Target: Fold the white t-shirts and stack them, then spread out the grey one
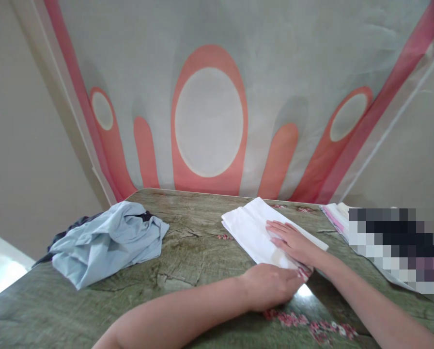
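Observation:
A white folded cloth (251, 225) lies slantwise on the table, its layers stacked and a small reddish pattern showing at the near corner. What kind of garment or linen it is cannot be made out. My right hand (289, 240) rests flat on top of it, fingers stretched toward the left. At the near end, my left hand (273, 286) is closed around the cloth's corner, with its fingertips partly hidden under the fabric.
A crumpled light-blue garment (111, 242) lies at the left over a dark cloth (75, 225). Several fabrics (338, 218), partly pixelated, are piled at the right. The green-brown table (191, 264) has a flower print; a pink-and-grey printed backdrop (209, 186) rises behind it.

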A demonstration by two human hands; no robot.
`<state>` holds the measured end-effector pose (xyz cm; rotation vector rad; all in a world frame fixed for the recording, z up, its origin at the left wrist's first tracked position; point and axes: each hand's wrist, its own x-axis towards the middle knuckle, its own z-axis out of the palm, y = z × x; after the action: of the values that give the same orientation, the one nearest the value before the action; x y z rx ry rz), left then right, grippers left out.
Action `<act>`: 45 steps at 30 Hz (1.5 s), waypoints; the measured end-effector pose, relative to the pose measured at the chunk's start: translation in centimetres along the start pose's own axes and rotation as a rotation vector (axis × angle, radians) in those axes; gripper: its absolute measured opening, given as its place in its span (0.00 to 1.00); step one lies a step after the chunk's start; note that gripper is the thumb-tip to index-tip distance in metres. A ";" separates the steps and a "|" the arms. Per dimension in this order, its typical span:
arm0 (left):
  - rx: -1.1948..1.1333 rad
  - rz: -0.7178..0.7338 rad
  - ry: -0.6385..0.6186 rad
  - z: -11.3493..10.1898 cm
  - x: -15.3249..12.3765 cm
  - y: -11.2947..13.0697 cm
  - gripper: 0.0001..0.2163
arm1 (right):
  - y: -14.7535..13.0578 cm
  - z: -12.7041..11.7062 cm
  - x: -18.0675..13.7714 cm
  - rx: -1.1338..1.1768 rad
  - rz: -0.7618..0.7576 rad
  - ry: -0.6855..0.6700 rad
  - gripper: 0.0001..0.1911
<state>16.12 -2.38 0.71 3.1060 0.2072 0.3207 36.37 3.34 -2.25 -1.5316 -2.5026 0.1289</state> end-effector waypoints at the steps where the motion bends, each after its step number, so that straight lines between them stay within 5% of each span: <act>1: -0.028 0.051 0.001 0.0 0.1 0.2 0.16 | 0.2 -0.1 0.0 -0.020 0.010 0.034 0.24; 4: -0.080 0.073 -0.036 0.0 0.0 -0.3 0.21 | 0.5 0.0 -0.1 -0.112 0.092 0.127 0.22; 10: 0.038 -0.418 -0.035 0.0 -2.3 -6.3 0.25 | 0.2 1.5 -0.1 -0.161 0.244 0.084 0.26; 18: -0.078 -0.824 -0.090 0.5 -5.4 -12.9 0.27 | 0.2 1.9 0.1 -0.137 0.256 0.005 0.31; 24: -0.211 -0.792 -0.068 -0.5 -6.2 -14.4 0.21 | 0.2 1.5 0.2 -0.101 0.242 0.009 0.30; 30: -0.240 -0.894 0.085 -1.3 -6.8 -15.6 0.23 | -0.8 1.5 0.3 -0.075 0.231 0.029 0.30; 38: -0.299 -0.986 0.114 -1.6 -6.5 -14.9 0.17 | -2.9 0.1 -0.1 0.008 0.107 -0.086 0.34; 45: -0.355 -1.087 0.057 -2.1 -6.5 -13.9 0.30 | -7.3 -1.2 -0.9 0.123 0.003 -0.058 0.40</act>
<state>7.60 10.57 1.13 2.1998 1.5166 0.3346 30.69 -0.85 0.16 -1.5039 -2.4848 0.3258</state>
